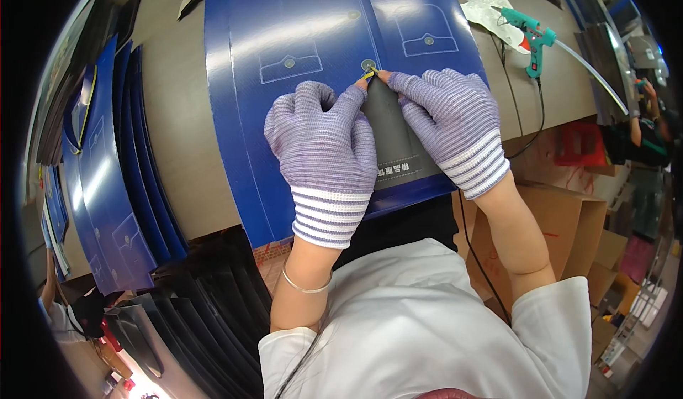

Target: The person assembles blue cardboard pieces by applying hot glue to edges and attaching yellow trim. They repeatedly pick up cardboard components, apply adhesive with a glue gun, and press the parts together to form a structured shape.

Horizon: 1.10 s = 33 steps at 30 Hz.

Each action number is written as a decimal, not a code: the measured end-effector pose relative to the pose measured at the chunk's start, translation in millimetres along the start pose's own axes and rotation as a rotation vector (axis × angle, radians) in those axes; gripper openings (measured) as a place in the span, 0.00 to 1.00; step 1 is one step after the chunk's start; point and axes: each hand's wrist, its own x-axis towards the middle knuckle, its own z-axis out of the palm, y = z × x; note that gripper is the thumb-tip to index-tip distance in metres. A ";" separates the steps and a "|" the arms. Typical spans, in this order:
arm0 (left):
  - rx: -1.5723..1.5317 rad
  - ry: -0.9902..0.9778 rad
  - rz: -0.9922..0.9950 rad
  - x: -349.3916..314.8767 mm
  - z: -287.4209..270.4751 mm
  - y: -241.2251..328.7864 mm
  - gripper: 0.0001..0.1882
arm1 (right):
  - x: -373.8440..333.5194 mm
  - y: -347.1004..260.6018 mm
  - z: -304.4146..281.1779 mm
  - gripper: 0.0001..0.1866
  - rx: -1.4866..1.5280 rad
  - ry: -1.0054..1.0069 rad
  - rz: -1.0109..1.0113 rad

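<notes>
A glossy blue printed sheet (320, 14), marked with white pocket outlines and round buttons, lies in front of me. My left hand (320, 135), in a purple-grey knit glove with bare fingertips, is closed in a pinch on a thin yellow cord (368, 76). Opposite it, my gloved right hand (452, 114) pinches the same cord, thumb and finger close to the left fingertips. The cord sits just below a round button (368, 65) on the sheet. Between my hands shows a dark grey tapered panel (391, 132) with pale lettering near its lower edge.
A teal glue gun (533, 39) with a long glue stick and a trailing black cable rests at the right, beside crumpled clear plastic (491, 18). More blue sheets (107, 164) stand at left above dark panels (206, 306). Cardboard boxes (548, 221) are lower right. Other people show at both edges.
</notes>
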 end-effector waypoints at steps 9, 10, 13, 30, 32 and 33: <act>-0.036 0.011 -0.050 -14.5 -11.8 12.3 0.17 | -9.9 -2.2 -12.2 0.16 0.089 0.051 -0.048; -0.031 0.000 -0.060 -17.2 -14.4 15.2 0.18 | -13.3 -2.6 -11.0 0.16 0.102 0.068 -0.059; -0.006 -0.021 -0.057 -23.3 -12.4 16.3 0.21 | -17.9 -2.1 -7.8 0.17 0.077 0.006 -0.033; -0.013 -0.116 -0.111 -19.8 -16.7 20.5 0.24 | -7.6 -10.3 -7.3 0.18 -0.058 -0.012 -0.121; -0.038 -0.113 -0.097 -20.3 -16.5 19.0 0.24 | -7.0 -10.1 -5.9 0.18 -0.059 -0.004 -0.117; -0.041 -0.109 -0.102 -20.8 -16.0 18.9 0.24 | -6.5 -10.0 -4.4 0.18 -0.062 -0.003 -0.119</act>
